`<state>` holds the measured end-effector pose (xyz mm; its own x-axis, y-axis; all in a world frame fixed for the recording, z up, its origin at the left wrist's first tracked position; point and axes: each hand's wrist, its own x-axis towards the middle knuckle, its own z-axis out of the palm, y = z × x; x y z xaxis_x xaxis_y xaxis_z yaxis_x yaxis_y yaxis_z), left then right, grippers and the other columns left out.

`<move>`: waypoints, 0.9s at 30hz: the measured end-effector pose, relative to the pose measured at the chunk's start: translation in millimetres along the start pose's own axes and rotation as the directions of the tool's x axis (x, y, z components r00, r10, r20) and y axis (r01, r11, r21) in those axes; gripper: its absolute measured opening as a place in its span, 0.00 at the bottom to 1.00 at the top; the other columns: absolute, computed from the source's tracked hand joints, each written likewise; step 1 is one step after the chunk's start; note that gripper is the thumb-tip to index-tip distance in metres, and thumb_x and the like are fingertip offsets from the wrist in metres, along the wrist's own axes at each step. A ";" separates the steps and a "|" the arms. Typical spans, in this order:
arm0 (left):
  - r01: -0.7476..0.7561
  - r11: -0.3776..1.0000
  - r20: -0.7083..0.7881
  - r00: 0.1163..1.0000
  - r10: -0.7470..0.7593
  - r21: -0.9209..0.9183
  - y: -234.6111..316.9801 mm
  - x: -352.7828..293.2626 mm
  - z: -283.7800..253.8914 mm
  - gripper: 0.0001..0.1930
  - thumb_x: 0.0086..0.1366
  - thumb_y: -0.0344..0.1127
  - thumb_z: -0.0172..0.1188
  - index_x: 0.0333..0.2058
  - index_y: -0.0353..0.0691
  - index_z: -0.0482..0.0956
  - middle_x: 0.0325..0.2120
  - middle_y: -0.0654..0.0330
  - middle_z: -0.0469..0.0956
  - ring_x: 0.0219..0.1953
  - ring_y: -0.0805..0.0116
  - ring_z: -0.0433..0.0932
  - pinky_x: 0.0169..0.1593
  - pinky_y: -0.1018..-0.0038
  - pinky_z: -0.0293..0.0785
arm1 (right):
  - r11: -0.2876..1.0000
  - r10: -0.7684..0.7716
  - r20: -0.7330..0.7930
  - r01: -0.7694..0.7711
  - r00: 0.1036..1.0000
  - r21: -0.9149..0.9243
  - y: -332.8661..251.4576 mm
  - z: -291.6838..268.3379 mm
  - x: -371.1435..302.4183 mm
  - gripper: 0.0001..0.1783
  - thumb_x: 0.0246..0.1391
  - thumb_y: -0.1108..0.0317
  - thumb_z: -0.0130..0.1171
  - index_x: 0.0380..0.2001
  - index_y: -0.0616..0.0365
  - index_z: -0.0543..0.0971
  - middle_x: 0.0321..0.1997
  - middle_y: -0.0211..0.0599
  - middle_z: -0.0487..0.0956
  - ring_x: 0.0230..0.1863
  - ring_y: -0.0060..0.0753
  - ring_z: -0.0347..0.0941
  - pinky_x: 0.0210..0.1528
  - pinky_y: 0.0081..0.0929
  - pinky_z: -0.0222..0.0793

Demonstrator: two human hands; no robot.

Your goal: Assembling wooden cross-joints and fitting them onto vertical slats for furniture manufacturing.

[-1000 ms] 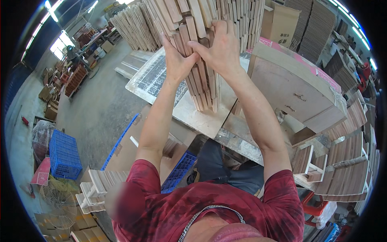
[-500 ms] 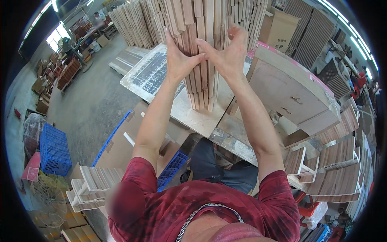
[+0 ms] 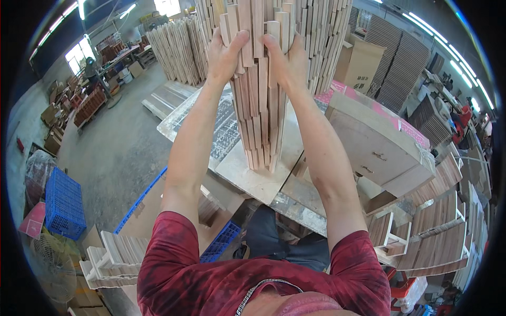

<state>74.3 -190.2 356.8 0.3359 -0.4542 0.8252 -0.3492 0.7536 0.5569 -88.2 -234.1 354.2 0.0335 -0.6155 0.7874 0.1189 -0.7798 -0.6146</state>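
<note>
**Held Firmly From Both Sides**

A grey concrete floor point(image 3: 132, 118) stretches away beyond my bench point(image 3: 221, 131), where a pale board point(image 3: 234, 171) lies at the near side. On that board, straight ahead of me, a tall stack of wooden strips point(image 3: 255, 100) stands on end, its foot on the board and its top reaching the upper edge of the view. With so many narrow pieces and no band that I can see around them, it looks likely to shear if it leans; best to hold it upright and let the board bear the weight.

More strips point(image 3: 328, 47) stand behind it to the right. Just beside, also on the right, sits a pale wooden box point(image 3: 377, 139); a blue crate point(image 3: 66, 203) rests well off to the left.

My left hand point(image 3: 223, 60) and right hand point(image 3: 289, 66) take opposite sides of the upper stack, fingers point(image 3: 215, 39) clamped on the wood; how far they reach behind it, I cannot tell. Even pressure from both palms should serve best, since a one-sided squeeze could push strips out. My thumbs point(image 3: 241, 39) press the near face, apart from each other, well placed to check any piece sliding forward.
</note>
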 end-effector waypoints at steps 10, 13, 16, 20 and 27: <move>-0.034 0.961 -0.078 0.995 0.057 0.273 3.8 -20.8 -2.2 0.49 0.50 0.57 0.77 0.61 0.29 0.66 0.49 0.45 0.81 0.52 0.57 0.81 0.55 0.65 0.75 | 0.977 -0.028 0.024 0.032 0.999 -0.211 24.2 2.5 -12.5 0.56 0.55 0.36 0.61 0.67 0.78 0.58 0.60 0.71 0.73 0.63 0.66 0.69 0.65 0.44 0.63; 0.083 0.958 -0.071 0.995 -0.066 0.274 3.2 -29.4 1.7 0.50 0.50 0.56 0.76 0.63 0.28 0.65 0.44 0.47 0.83 0.50 0.54 0.81 0.57 0.64 0.74 | 0.935 0.183 -0.007 -0.177 0.983 -0.309 14.2 4.3 -21.3 0.58 0.56 0.37 0.61 0.69 0.81 0.54 0.67 0.74 0.65 0.69 0.66 0.63 0.71 0.43 0.57; -0.007 0.936 -0.087 0.995 0.040 0.352 -0.9 -26.7 13.8 0.60 0.43 0.57 0.81 0.66 0.24 0.59 0.48 0.45 0.81 0.54 0.52 0.79 0.60 0.61 0.72 | 0.970 0.074 0.009 -0.070 0.997 -0.235 27.3 -12.7 -11.0 0.58 0.57 0.33 0.58 0.69 0.79 0.56 0.67 0.72 0.66 0.70 0.65 0.63 0.72 0.44 0.56; 0.013 0.963 -0.138 0.990 0.025 0.269 -11.7 -54.3 2.9 0.77 0.35 0.61 0.83 0.70 0.20 0.41 0.63 0.34 0.66 0.67 0.46 0.67 0.69 0.62 0.62 | 0.964 0.143 -0.055 -0.152 0.988 -0.218 20.2 -16.1 -43.9 0.58 0.59 0.32 0.55 0.69 0.78 0.55 0.69 0.71 0.64 0.71 0.63 0.62 0.72 0.44 0.54; 0.343 0.905 0.070 0.926 -0.371 0.252 -57.7 -201.2 -40.3 0.78 0.34 0.52 0.87 0.70 0.22 0.38 0.63 0.38 0.67 0.67 0.50 0.67 0.68 0.63 0.64 | 0.948 0.278 0.052 -0.266 0.959 -0.176 60.8 -28.7 -151.5 0.59 0.63 0.33 0.50 0.69 0.85 0.49 0.73 0.75 0.54 0.76 0.64 0.48 0.77 0.44 0.42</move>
<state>62.1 -123.1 154.9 0.3795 -0.7332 0.5642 -0.4213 0.4060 0.8110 -114.6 -191.5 196.2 0.1169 -0.8014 0.5865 -0.0709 -0.5958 -0.8000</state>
